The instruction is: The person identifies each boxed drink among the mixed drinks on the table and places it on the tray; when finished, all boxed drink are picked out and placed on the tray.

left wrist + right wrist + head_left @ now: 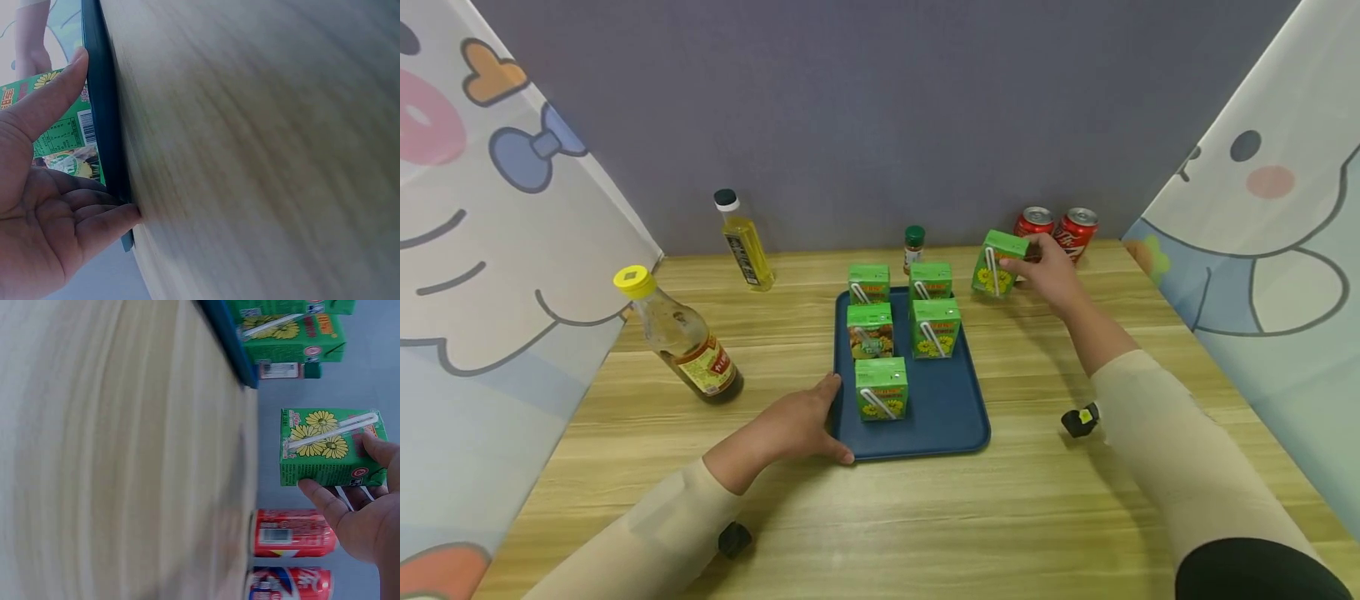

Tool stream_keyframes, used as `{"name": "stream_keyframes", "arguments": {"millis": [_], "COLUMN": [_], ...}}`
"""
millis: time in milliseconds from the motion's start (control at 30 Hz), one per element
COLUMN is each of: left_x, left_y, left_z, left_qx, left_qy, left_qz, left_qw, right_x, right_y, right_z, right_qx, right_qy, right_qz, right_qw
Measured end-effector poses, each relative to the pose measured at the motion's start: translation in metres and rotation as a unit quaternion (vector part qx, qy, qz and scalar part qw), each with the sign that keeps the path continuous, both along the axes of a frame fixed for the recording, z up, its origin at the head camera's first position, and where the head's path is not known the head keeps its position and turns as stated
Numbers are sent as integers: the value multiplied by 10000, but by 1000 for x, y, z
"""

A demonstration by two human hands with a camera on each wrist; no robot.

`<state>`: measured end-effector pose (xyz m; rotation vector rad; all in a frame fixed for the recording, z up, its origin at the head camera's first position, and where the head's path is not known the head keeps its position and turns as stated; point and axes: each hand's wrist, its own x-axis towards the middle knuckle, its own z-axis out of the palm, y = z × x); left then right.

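Observation:
My right hand (1048,271) holds a green juice carton (998,265) with yellow flowers and a white straw. In the right wrist view the carton (328,444) is tilted, gripped between thumb and fingers, apart from the tabletop. A dark blue tray (947,417) lies on the table, bearing several similar cartons, one alone at the front (882,392). At the tray's front left corner, my left hand (797,421) grips the rim, thumb at the front edge and fingers along the left side. The left wrist view shows the thumb and fingertips touching the tray edge (106,112).
Two red soda cans (1034,222) stand behind the right hand. A small green-capped jar (913,247) sits behind the tray. To the left are an oil bottle (748,250) and a yellow-capped sauce bottle (700,358). A grey partition (880,125) closes off the back.

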<state>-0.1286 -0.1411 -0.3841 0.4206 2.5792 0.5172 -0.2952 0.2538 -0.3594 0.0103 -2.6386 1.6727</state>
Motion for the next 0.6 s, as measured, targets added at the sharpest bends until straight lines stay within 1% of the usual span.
{"name": "stream_keyframes", "arguments": {"millis": [133, 300, 467, 600], "left_x": [0, 1, 1, 1], "left_y": [0, 0, 0, 0], "left_z": [1, 2, 2, 2], "left_qx": [2, 16, -1, -10], "left_qy": [30, 43, 30, -3], "left_qz": [-13, -12, -18, -19], "left_qw": [10000, 10000, 10000, 10000], "right_x": [11, 28, 50, 71], "right_y": [0, 0, -3, -7], "right_z": [12, 26, 41, 51], "right_qx": [-46, 62, 328, 378], "right_qy": [175, 344, 433, 432], "right_qz": [158, 519, 845, 1068], "right_qw": [9997, 9980, 9949, 9926]}}
